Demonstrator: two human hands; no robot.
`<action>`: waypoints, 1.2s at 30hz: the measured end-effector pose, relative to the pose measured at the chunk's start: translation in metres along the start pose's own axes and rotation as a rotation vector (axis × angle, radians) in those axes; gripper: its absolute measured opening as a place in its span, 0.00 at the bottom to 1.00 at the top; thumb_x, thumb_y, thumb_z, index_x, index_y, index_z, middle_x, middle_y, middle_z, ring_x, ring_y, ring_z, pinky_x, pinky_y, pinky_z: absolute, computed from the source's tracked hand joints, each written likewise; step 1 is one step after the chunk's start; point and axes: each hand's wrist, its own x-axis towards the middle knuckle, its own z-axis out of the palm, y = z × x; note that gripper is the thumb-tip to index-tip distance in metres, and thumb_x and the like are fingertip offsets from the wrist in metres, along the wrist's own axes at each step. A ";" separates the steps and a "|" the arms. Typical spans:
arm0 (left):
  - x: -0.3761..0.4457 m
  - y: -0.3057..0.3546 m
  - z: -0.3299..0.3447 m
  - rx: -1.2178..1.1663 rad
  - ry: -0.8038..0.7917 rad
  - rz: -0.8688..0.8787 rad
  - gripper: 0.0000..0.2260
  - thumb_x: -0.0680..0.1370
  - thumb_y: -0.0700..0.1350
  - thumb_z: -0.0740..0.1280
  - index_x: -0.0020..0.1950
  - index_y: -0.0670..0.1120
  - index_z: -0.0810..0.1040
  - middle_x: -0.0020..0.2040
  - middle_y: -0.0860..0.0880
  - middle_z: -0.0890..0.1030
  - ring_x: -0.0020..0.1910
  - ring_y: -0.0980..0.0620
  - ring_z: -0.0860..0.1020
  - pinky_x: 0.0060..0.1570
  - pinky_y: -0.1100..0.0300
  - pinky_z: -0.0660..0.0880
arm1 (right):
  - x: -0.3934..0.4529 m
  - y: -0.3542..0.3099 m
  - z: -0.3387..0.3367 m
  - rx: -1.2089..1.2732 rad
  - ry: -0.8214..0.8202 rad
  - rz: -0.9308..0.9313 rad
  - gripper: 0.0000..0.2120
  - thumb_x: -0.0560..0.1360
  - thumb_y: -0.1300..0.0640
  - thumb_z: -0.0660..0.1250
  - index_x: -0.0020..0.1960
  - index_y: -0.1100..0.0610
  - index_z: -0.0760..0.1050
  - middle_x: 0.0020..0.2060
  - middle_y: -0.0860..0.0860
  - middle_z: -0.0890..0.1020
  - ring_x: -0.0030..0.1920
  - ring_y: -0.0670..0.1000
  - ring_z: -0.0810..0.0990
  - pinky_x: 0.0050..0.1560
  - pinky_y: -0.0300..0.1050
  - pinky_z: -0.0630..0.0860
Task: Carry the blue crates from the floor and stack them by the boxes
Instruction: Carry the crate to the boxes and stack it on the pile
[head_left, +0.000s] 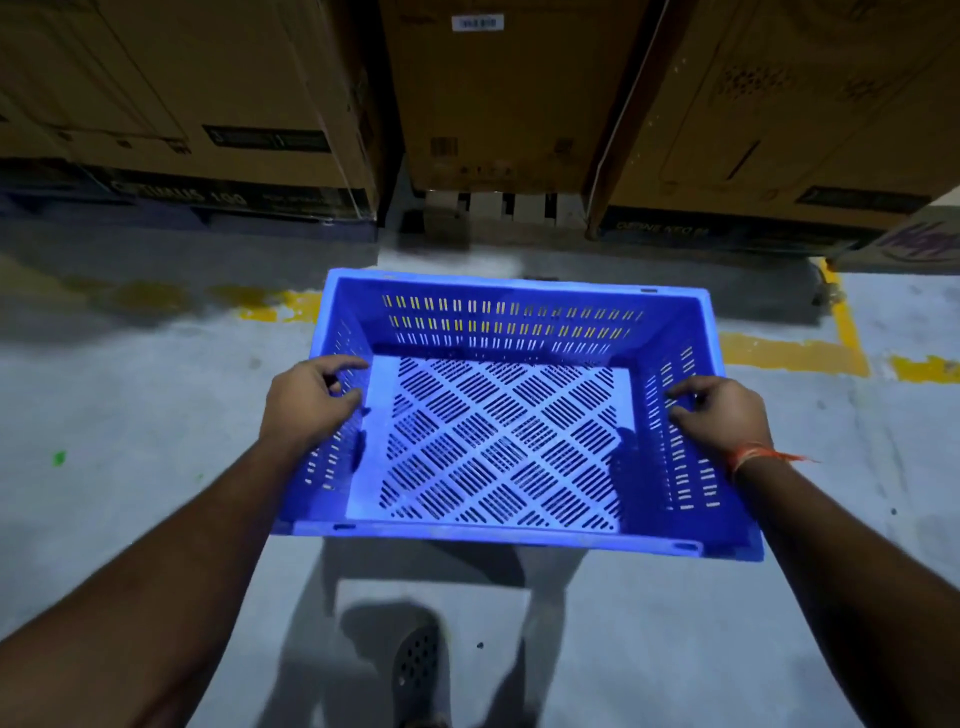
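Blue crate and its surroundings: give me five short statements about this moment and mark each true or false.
1. The blue crate is held by both hands, the left hand on its left wall and the right hand on its right wall. True.
2. The crate is full of small packages. False: nothing lies in it, and its slotted bottom shows.
3. Cardboard boxes stand ahead, beyond the crate. True.
4. An orange thread is tied at the left wrist. False: it is at the right wrist.
5. The floor markings are red. False: they are yellow.
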 end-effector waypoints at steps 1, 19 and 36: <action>0.001 -0.001 0.001 0.000 0.001 0.002 0.16 0.71 0.45 0.74 0.53 0.62 0.82 0.35 0.50 0.80 0.35 0.50 0.79 0.44 0.57 0.75 | 0.000 0.001 0.001 -0.001 0.002 -0.006 0.09 0.69 0.56 0.74 0.49 0.50 0.84 0.35 0.51 0.79 0.38 0.53 0.78 0.44 0.40 0.69; 0.024 -0.010 0.007 0.314 0.012 0.094 0.18 0.67 0.53 0.80 0.55 0.54 0.84 0.46 0.46 0.86 0.48 0.47 0.83 0.50 0.57 0.76 | 0.007 0.011 0.008 -0.167 0.123 -0.137 0.07 0.67 0.55 0.76 0.45 0.51 0.85 0.34 0.51 0.81 0.36 0.51 0.77 0.42 0.39 0.68; 0.003 0.002 0.007 0.553 0.037 0.060 0.14 0.66 0.49 0.77 0.51 0.54 0.85 0.46 0.49 0.86 0.43 0.48 0.82 0.45 0.59 0.77 | -0.013 -0.002 0.004 -0.399 0.081 -0.043 0.08 0.69 0.53 0.70 0.43 0.55 0.86 0.37 0.51 0.86 0.39 0.50 0.84 0.45 0.42 0.81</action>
